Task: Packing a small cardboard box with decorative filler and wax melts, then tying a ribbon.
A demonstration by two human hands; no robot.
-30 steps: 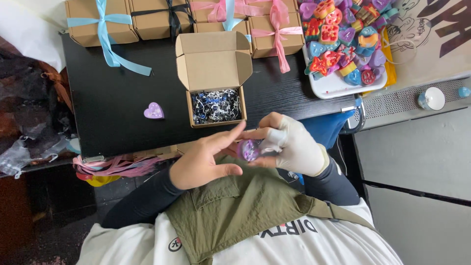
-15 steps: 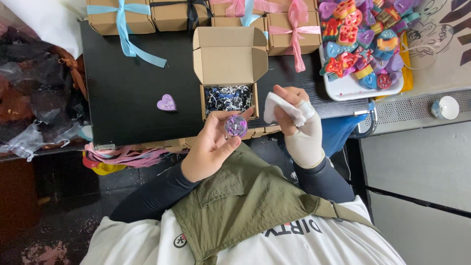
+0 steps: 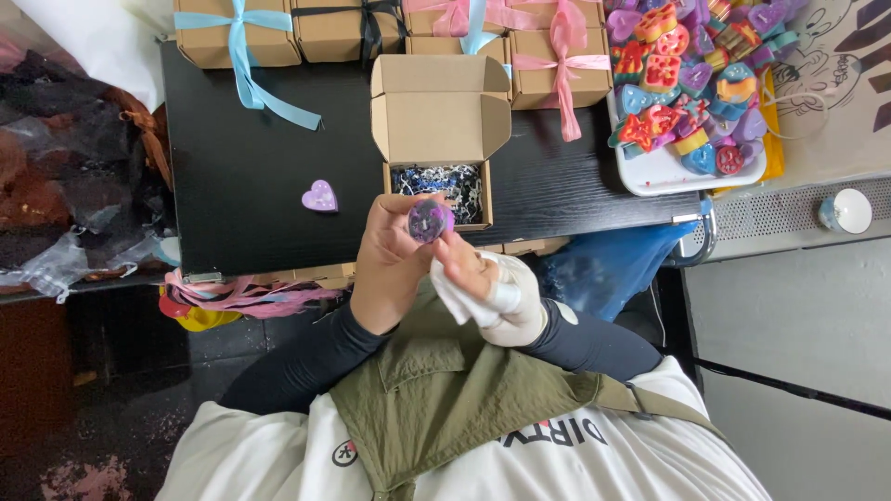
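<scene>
Overhead, the left hand (image 3: pixel 390 264) is pinching a round purple piece (image 3: pixel 431 221) between its fingers, holding it up just in front of the open cardboard box (image 3: pixel 438 130) on the black table (image 3: pixel 241 176). Meanwhile the right hand (image 3: pixel 497 288), wrapped in white, is gripping a white cloth (image 3: pixel 452 297) and touching the piece from below. Nearby, a purple heart (image 3: pixel 320 196) is lying on the table, left of the box.

Open box (image 3: pixel 436 139) mid-table (image 3: pixel 241 186), shredded filling (image 3: pixel 436 181) inside. Small heart (image 3: pixel 319 196) to its left. Ribboned boxes (image 3: pixel 371 28) behind. Tray (image 3: pixel 668 172) of shaped pieces at right. Hands (image 3: pixel 394 264) just before the box, round piece (image 3: pixel 430 221) between them.
</scene>
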